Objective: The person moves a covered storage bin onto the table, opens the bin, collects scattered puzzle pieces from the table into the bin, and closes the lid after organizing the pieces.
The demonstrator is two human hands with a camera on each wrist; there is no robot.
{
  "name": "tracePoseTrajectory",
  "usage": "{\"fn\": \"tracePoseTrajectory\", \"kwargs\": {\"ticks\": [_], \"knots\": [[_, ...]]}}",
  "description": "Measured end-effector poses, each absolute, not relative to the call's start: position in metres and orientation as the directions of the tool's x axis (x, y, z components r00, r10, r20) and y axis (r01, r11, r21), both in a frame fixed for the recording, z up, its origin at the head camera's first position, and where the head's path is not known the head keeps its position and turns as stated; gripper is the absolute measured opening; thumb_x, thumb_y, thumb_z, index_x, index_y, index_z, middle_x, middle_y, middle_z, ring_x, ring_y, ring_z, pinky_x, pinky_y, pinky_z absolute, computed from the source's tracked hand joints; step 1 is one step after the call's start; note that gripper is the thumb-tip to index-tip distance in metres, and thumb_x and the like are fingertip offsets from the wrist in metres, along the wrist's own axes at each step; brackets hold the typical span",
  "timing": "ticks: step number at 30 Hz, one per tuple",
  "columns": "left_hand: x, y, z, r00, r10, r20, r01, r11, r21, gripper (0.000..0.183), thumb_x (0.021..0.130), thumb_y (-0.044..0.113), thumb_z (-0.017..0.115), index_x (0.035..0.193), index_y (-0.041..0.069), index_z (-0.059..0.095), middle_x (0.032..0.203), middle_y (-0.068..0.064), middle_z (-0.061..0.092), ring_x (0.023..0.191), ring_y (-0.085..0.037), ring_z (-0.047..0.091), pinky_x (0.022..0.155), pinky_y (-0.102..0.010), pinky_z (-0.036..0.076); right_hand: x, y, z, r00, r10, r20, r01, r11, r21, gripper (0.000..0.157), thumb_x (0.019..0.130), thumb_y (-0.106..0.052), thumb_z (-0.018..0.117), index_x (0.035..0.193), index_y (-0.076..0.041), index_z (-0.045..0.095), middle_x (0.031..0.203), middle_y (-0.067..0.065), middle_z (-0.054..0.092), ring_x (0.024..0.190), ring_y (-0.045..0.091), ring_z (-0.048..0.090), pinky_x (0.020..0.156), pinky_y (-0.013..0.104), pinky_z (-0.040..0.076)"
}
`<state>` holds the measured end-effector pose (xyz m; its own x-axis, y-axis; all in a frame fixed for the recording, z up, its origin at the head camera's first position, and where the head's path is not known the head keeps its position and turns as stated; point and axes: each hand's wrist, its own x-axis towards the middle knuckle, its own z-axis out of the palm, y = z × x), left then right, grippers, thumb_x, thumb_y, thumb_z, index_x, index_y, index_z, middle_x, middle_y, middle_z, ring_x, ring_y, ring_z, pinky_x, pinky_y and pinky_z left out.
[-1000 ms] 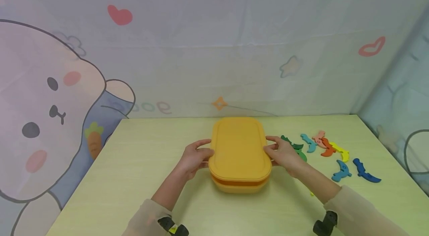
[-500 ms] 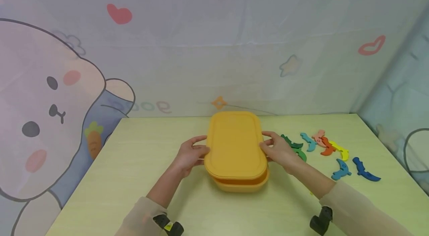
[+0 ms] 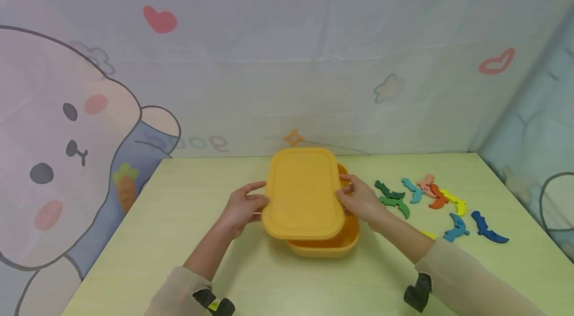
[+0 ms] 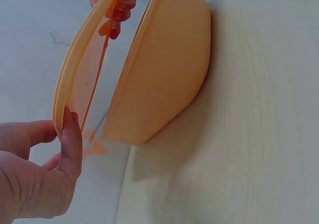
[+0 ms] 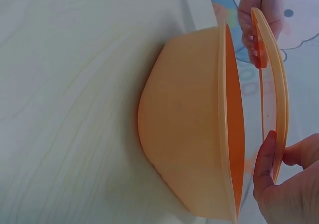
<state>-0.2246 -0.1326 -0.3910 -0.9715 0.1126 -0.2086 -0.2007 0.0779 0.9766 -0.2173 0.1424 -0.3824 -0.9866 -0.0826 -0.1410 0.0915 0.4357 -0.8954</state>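
Observation:
A yellow-orange rectangular lid (image 3: 304,191) with rounded corners is held up between both hands. My left hand (image 3: 242,210) pinches its left long edge, thumb on top and fingers beneath. On the opposite edge my right hand (image 3: 360,200) pinches it the same way. Below stands the matching yellow plastic box (image 3: 325,250) on the table, its right side and front uncovered as the lid is shifted left over it. Both wrist views show a gap between the lid (image 4: 75,59) and the rim of the box (image 5: 189,119). Most of the box's inside is hidden by the lid.
Several small bird-like toy pieces lie on the right of the table (image 3: 188,186): green ones (image 3: 394,205), a dark blue one (image 3: 489,229), a blue one (image 3: 456,228), an orange one (image 3: 437,196). A yellow piece (image 3: 428,234) is partly behind the right forearm. A printed cloth (image 3: 269,57) hangs behind.
Both hands have lifted the lid off the box and carried it left, uncovering the box's right side. The box and toy pieces have stayed in place.

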Motion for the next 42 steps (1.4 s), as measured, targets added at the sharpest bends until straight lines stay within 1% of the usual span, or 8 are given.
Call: {"fn": "tracePoseTrajectory", "kwargs": {"ticks": [4, 10, 18, 24, 32, 34, 39, 42], "knots": [[-0.222, -0.140, -0.390, -0.970, 0.105, -0.221, -0.211, 0.094, 0.973, 0.048, 0.084, 0.005, 0.061, 0.130, 0.013, 0.049, 0.107, -0.014, 0.065, 0.075, -0.018, 0.066, 0.063, -0.030, 0.055, -0.216, 0.134, -0.384, -0.987, -0.085, -0.135, 0.088, 0.411, -0.907, 0.052, 0.090, -0.016, 0.053, 0.137, -0.003, 0.036, 0.110, 0.020, 0.052, 0.074, 0.016, 0.060, 0.065, 0.032, 0.057], [-0.219, -0.153, -0.390, -0.970, 0.084, -0.229, -0.218, 0.119, 0.969, 0.048, 0.085, 0.005, 0.061, 0.131, 0.013, 0.048, 0.106, -0.013, 0.065, 0.074, -0.017, 0.065, 0.062, -0.029, 0.054, -0.216, 0.123, -0.389, -0.990, -0.095, -0.103, 0.054, 0.418, -0.907, 0.051, 0.089, -0.015, 0.054, 0.136, -0.003, 0.038, 0.107, 0.020, 0.054, 0.068, 0.014, 0.061, 0.061, 0.031, 0.057], [-0.214, -0.168, -0.386, -0.971, 0.079, -0.226, -0.215, 0.129, 0.968, 0.049, 0.086, 0.006, 0.061, 0.132, 0.011, 0.046, 0.106, -0.012, 0.065, 0.074, -0.016, 0.064, 0.063, -0.028, 0.054, -0.217, 0.107, -0.388, -0.991, -0.103, -0.087, 0.040, 0.393, -0.919, 0.052, 0.089, -0.013, 0.056, 0.136, -0.003, 0.039, 0.104, 0.020, 0.054, 0.063, 0.015, 0.061, 0.059, 0.031, 0.056], [-0.209, -0.180, -0.382, -0.974, 0.086, -0.212, -0.198, 0.145, 0.969, 0.050, 0.087, 0.008, 0.061, 0.134, 0.009, 0.044, 0.106, -0.012, 0.065, 0.075, -0.016, 0.065, 0.064, -0.028, 0.054, -0.216, 0.096, -0.389, -0.993, -0.107, -0.054, 0.012, 0.361, -0.933, 0.050, 0.087, -0.009, 0.057, 0.134, -0.002, 0.041, 0.100, 0.019, 0.054, 0.058, 0.015, 0.059, 0.057, 0.032, 0.056], [-0.203, -0.196, -0.378, -0.975, 0.064, -0.213, -0.200, 0.169, 0.965, 0.052, 0.088, 0.010, 0.061, 0.136, 0.009, 0.042, 0.107, -0.010, 0.065, 0.076, -0.015, 0.064, 0.065, -0.028, 0.055, -0.213, 0.079, -0.387, -0.993, -0.109, -0.045, 0.003, 0.356, -0.934, 0.050, 0.086, -0.009, 0.057, 0.134, -0.003, 0.043, 0.099, 0.018, 0.057, 0.056, 0.015, 0.061, 0.059, 0.039, 0.057], [-0.202, -0.200, -0.378, -0.976, 0.057, -0.211, -0.199, 0.171, 0.965, 0.051, 0.088, 0.010, 0.060, 0.136, 0.008, 0.042, 0.106, -0.009, 0.065, 0.076, -0.014, 0.064, 0.064, -0.028, 0.055, -0.213, 0.075, -0.387, -0.992, -0.117, -0.047, 0.002, 0.357, -0.934, 0.050, 0.086, -0.009, 0.057, 0.134, -0.003, 0.043, 0.100, 0.017, 0.057, 0.056, 0.015, 0.060, 0.060, 0.039, 0.057], [-0.200, -0.211, -0.378, -0.978, 0.034, -0.207, -0.198, 0.179, 0.964, 0.051, 0.088, 0.010, 0.060, 0.135, 0.006, 0.043, 0.102, -0.007, 0.066, 0.074, -0.015, 0.065, 0.065, -0.028, 0.055, -0.214, 0.064, -0.384, -0.990, -0.138, -0.036, -0.018, 0.376, -0.926, 0.050, 0.087, -0.009, 0.056, 0.135, -0.004, 0.043, 0.101, 0.016, 0.058, 0.056, 0.014, 0.060, 0.058, 0.034, 0.057], [-0.199, -0.217, -0.377, -0.978, 0.024, -0.208, -0.200, 0.186, 0.962, 0.050, 0.088, 0.010, 0.060, 0.135, 0.005, 0.043, 0.101, -0.007, 0.066, 0.075, -0.016, 0.065, 0.066, -0.029, 0.056, -0.215, 0.058, -0.381, -0.988, -0.151, -0.035, -0.026, 0.386, -0.922, 0.050, 0.087, -0.009, 0.055, 0.136, -0.005, 0.042, 0.102, 0.016, 0.057, 0.056, 0.014, 0.060, 0.059, 0.034, 0.057]]}}
